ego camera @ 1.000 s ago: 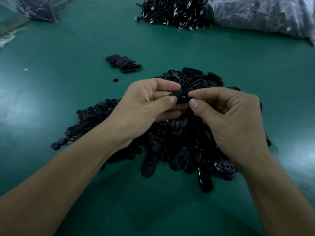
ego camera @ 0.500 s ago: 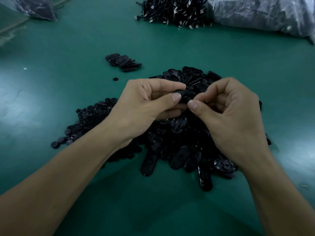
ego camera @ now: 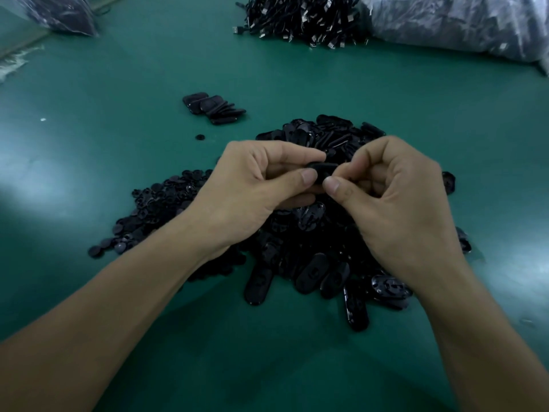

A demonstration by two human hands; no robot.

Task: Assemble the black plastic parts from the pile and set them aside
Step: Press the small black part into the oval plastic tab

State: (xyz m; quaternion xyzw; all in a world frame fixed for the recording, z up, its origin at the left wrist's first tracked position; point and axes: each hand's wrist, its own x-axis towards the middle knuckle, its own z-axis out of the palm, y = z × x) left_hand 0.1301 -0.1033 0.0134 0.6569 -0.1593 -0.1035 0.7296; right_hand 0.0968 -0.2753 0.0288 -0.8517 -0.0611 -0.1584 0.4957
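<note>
A small black plastic part [ego camera: 322, 171] is pinched between both hands above the pile. My left hand [ego camera: 255, 185] grips its left side with thumb and curled fingers. My right hand [ego camera: 395, 197] pinches its right end, thumb tip close to the left thumb. Under the hands lies the pile of black oval parts [ego camera: 315, 263] on the green table [ego camera: 148, 69]. A flatter heap of small round black pieces [ego camera: 154, 209] spreads to the left of the pile. A short row of stacked black parts [ego camera: 214, 107] lies set aside at the back left.
One loose round piece [ego camera: 201, 137] lies near the set-aside row. A bundle of black cables with metal plugs [ego camera: 300, 19] lies at the back. A clear plastic bag [ego camera: 463, 22] fills the back right corner, another bag [ego camera: 59, 13] the back left.
My right hand's fingers have curled in tighter and its thumb has moved up to the part, close to the left thumb. The left hand has barely moved.
</note>
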